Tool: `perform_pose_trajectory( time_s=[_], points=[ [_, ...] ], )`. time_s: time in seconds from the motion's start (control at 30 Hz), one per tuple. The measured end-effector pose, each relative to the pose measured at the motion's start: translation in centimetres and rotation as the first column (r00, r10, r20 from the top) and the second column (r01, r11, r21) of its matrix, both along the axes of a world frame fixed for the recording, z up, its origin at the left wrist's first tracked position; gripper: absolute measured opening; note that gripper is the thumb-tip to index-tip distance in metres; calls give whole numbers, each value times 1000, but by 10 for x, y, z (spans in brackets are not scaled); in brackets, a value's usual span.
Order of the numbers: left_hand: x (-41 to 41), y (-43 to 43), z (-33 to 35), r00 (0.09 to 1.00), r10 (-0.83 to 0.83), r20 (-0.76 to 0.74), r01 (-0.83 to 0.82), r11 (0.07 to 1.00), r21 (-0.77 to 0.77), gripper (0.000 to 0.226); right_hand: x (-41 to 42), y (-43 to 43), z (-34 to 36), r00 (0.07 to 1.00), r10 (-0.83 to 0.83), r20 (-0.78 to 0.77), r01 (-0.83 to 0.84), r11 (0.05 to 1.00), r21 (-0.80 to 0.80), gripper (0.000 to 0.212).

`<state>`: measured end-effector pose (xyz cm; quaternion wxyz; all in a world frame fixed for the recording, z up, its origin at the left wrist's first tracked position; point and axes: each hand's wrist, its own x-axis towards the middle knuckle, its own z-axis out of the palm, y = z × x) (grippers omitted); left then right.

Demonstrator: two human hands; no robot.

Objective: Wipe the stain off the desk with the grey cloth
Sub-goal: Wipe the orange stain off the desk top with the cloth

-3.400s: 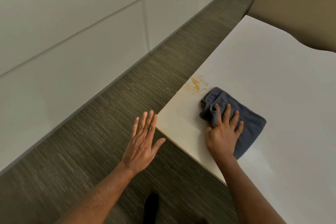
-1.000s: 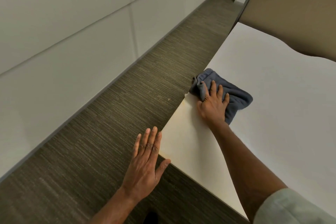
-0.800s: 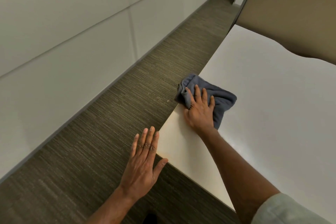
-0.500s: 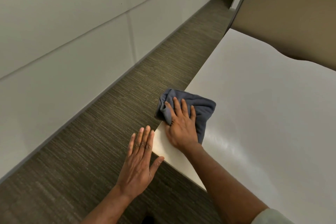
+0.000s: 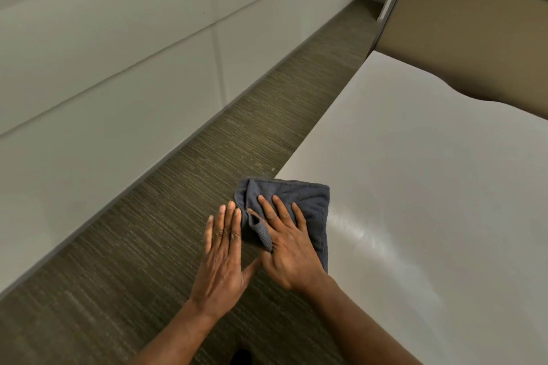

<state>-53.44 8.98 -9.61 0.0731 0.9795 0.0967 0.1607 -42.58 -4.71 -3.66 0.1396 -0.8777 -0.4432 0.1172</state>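
The grey cloth [image 5: 308, 201] lies folded at the near left corner of the white desk [image 5: 430, 187], partly hanging past the edge. My right hand [image 5: 287, 249] presses flat on the cloth with fingers spread. Just left of it, beyond the desk edge, my left hand [image 5: 222, 255] is held flat with fingers together, its thumb touching the right hand. No stain shows on the bare desk; a shiny wet streak [image 5: 355, 234] runs to the right of the cloth.
A strip of brown-grey carpet [image 5: 178, 201] runs between the desk and a long white panelled wall [image 5: 103, 83] on the left. A tan partition panel [image 5: 474, 38] stands behind the desk's far edge.
My right hand has dragged the cloth along the left edge toward me, down to the near corner beside my left hand. The orange stain seen earlier no longer shows.
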Motion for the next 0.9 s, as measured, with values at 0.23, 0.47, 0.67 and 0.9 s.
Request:
perform_pose_trajectory(
  time_s=[0.23, 0.47, 0.67, 0.9],
  points=[
    [-8, -13, 3, 997, -65, -29, 65, 998, 24, 110, -12, -37, -4, 996, 85, 15, -85, 996, -17, 70],
    [-11, -15, 2, 996, -82, -23, 81, 996, -35, 101, -14, -44, -9, 998, 15, 67, -11, 999, -49, 67],
    [-13, -23, 7, 998, -45, -37, 43, 998, -48, 97, -2, -50, -7, 994, -95, 51, 98, 993, -71, 70],
    [-13, -36, 13, 998, -12, -63, 9, 998, -59, 94, 9, -58, -1, 990, -139, 22, 140, 985, -99, 71]
  ],
)
